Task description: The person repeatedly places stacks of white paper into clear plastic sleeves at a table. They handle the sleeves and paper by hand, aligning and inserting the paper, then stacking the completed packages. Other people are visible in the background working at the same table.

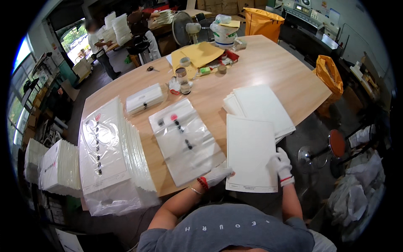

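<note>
A white printed sheet (pixel 252 153), or a thin stack of sheets, is in front of me, its lower end over the table's near edge. My left hand (pixel 218 175), in a white glove, pinches its lower left edge. At its right edge my right hand (pixel 283 164), also gloved, grips with the fingers partly hidden. Behind it lies a fanned stack of white sheets (pixel 264 105). Just left of my left hand is a clear plastic bag (pixel 184 143) with red and black print and pale contents.
Stacked plastic bags (pixel 105 147) cover the table's left side. A folded bag bundle (pixel 145 98), a glass jar (pixel 181 75), scissors (pixel 153 69), yellow envelopes (pixel 201 53) and a white bucket (pixel 224 34) sit farther back. A red stool (pixel 336 143) stands right. Two people work far off.
</note>
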Available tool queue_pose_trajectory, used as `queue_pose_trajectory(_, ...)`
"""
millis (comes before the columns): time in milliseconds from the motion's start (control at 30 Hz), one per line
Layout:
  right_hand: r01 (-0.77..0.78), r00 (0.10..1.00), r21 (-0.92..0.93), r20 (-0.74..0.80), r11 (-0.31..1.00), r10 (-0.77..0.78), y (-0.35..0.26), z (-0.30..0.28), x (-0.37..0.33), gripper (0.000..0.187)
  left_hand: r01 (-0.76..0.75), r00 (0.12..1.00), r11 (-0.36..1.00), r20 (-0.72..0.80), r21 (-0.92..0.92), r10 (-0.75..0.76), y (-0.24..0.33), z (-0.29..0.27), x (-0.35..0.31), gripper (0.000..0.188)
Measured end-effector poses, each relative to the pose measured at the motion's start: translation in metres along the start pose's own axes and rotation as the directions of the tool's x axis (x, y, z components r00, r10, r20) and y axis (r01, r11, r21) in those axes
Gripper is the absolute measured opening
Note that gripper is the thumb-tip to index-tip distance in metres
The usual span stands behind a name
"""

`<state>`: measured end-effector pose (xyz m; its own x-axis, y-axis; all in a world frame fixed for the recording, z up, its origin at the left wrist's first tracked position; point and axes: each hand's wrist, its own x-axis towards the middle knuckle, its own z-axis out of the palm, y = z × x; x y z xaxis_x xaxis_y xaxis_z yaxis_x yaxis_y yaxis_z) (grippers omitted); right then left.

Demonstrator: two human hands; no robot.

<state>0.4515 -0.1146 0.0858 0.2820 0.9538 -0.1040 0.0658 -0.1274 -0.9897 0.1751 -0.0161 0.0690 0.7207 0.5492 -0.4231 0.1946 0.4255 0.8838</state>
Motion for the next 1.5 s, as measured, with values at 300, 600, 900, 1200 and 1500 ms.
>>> queue_pose_trajectory(300, 0.165, 0.971, 0.18, -0.203, 0.97, -0.127, 0.014, 0.161, -0.016, 0.04, -0.105, 0.953, 0.31, 0.007, 0.945, 0.302, 0.023, 0.029, -0.058, 0.094)
queue_pose_trajectory(600, 0.629, 0.775, -0.684, 0.514, 0.37, -0.368, -0.014, 0.139, -0.02, 0.018, -0.12, 0.603, 0.645, -0.46, 0.755, 0.651, 0.065, -0.123, -0.059, 0.045)
queue_pose_trajectory(900, -0.022, 0.983, -0.694, -0.145, 0.719, -0.109, -0.02, 0.207, 0.068, 0.042, -0.116, 0.55, 0.318, -0.206, 0.941, 0.809, -0.026, -0.099, 0.004, 0.051)
queue_pose_trajectory(1200, 0.073, 0.967, -0.834, 0.194, 0.547, 0.168, 0.018, 0.214, 0.143, 0.053, 0.395, 0.438, 0.66, -0.763, 0.639, 0.476, -0.087, -0.191, -0.03, 0.039)
queue_pose_trajectory(1500, 0.223, 0.908, -0.744, 0.393, 0.63, 0.144, 0.02, 0.174, 0.04, 0.066, 0.203, 0.539, 0.767, -0.723, 0.609, 0.432, -0.079, -0.106, -0.115, 0.022)
